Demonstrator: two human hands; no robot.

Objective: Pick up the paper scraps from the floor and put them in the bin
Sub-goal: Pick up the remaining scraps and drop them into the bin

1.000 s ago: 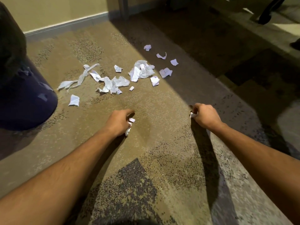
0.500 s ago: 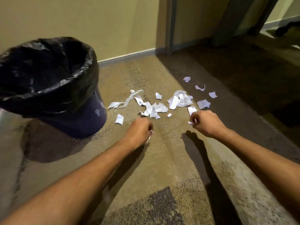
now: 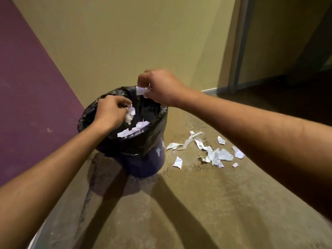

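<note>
Head view: left hand [image 3: 109, 112] over bin [image 3: 143, 159] mouth, fingers pinching crumpled scrap [image 3: 129, 115]. Right hand [image 3: 161, 87] above far rim, fingers gripping flat scrap [image 3: 142, 90] — seemingly not yet let go. Paper [image 3: 133, 131] inside liner; remaining scraps [image 3: 213, 153] on floor [image 3: 179, 212] just right of bin.

The bin liner [image 3: 143, 142] is thin black plastic, glossy and heavily wrinkled, folded over the rim of a dark blue bin [image 3: 143, 164] whose wall reads as smooth plastic with a dull sheen. Paper scraps on the floor [image 3: 215, 155] are white, matt, creased and torn-edged; paper inside the bin [image 3: 133, 131] looks alike. The carpet [image 3: 197, 203] is low-pile, matt, coarse-grained and mottled brown. The wall [image 3: 125, 42] is smooth, matt, yellowish paint; the left panel [image 3: 27, 96] is matt purple. The door frame [image 3: 239, 45] has a smooth, faintly satin grey finish, material unclear.
</note>
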